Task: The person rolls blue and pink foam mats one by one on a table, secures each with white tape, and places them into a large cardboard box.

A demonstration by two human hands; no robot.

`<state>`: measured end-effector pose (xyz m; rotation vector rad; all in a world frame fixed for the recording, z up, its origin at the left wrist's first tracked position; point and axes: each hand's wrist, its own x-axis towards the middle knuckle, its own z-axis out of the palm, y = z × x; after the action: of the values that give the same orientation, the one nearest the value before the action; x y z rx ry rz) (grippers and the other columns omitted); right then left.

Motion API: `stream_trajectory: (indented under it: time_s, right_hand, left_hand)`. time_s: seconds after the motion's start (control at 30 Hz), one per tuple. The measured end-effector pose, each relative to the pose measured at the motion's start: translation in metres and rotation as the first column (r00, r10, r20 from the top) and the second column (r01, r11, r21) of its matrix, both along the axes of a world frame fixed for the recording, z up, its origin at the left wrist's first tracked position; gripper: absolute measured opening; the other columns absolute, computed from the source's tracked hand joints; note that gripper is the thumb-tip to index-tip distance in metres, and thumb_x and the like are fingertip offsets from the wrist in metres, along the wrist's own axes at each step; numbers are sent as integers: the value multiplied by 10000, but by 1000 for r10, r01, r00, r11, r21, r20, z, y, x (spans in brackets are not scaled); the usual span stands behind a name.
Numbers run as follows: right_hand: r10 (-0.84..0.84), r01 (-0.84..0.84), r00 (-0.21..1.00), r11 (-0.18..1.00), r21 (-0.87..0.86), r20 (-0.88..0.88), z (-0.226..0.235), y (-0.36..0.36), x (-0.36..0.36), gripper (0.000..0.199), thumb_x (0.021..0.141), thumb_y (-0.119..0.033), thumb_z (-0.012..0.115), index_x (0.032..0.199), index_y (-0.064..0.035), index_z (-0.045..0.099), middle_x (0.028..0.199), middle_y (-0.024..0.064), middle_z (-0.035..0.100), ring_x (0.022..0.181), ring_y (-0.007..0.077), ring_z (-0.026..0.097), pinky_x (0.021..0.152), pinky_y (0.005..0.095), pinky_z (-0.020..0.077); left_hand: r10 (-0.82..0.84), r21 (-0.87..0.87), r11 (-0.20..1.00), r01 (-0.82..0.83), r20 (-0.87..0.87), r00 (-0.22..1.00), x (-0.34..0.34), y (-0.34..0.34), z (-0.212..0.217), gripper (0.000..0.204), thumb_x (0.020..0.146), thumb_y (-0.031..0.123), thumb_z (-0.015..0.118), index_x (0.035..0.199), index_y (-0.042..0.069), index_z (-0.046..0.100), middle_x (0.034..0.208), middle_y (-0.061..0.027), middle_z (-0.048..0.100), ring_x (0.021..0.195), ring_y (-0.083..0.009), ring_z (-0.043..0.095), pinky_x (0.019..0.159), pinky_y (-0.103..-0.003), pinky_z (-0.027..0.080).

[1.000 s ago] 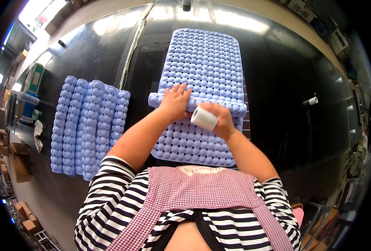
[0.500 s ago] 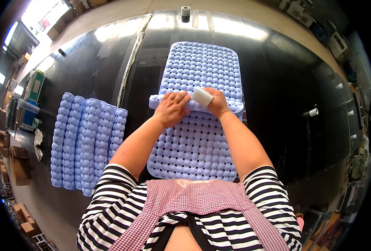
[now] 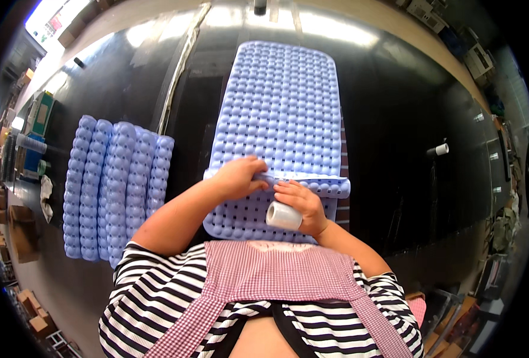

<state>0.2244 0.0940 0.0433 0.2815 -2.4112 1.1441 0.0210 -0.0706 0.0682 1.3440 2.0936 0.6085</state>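
Observation:
A lavender-blue bubbled bath mat (image 3: 279,107) lies lengthwise in front of me, with a rolled or folded crosswise ridge (image 3: 330,188) near my body. My left hand (image 3: 240,177) has its fingers curled at this ridge, thumb and fingers pinching its edge. Just to the right, my right hand (image 3: 305,206) rests its fingertips on the same ridge. A whitish translucent roll of film or tape (image 3: 284,215) is tucked under that palm, its hollow core facing left. The mat's near end (image 3: 234,221) shows below the ridge, partly hidden by my forearm.
Several rolled mats of the same kind (image 3: 118,191) stand side by side on the left of the dark table (image 3: 396,131). A small white roll (image 3: 441,149) lies to the right, another dark-and-white one (image 3: 260,7) at the far edge. Boxes (image 3: 28,152) stand beyond the left edge.
The ridge has come nearer to my body, and more of the mat's far part shows. My right hand has turned, bringing the translucent roll down below the ridge. My left fingers have curled in.

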Motion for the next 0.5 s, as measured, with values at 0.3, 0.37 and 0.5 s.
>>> stream_trajectory:
  time_s: [0.3, 0.37, 0.5]
  right_hand:
    - [-231, 230, 973, 973, 27, 28, -20, 23, -42, 401, 822, -217, 788, 1195, -77, 736, 1222, 121, 728, 1139, 284, 688, 1008, 427, 511]
    - [-239, 298, 945, 909, -291, 221, -20, 44, -73, 305, 872, -224, 746, 1131, -64, 758, 1087, 108, 757, 966, 223, 721, 844, 359, 553]
    - [-188, 309, 944, 797, -519, 272, -20, 90, -136, 227, 924, -251, 704, 1010, -58, 788, 878, 43, 756, 798, 99, 671, 708, 293, 535]
  left_hand:
    - [139, 287, 958, -14, -423, 896, -27, 34, -9, 211, 877, 243, 743, 1082, 194, 763, 1142, -84, 618, 1135, -295, 554, 1005, -421, 413]
    - [252, 406, 911, -69, -419, 872, -22, 34, -11, 151, 863, 162, 717, 1011, 147, 744, 1132, -34, 650, 1107, -266, 586, 965, -436, 429]
    - [181, 472, 875, 104, -519, 835, 14, 18, -39, 343, 882, 149, 695, 1224, 118, 686, 1376, -81, 593, 1331, -283, 510, 1116, -481, 370]
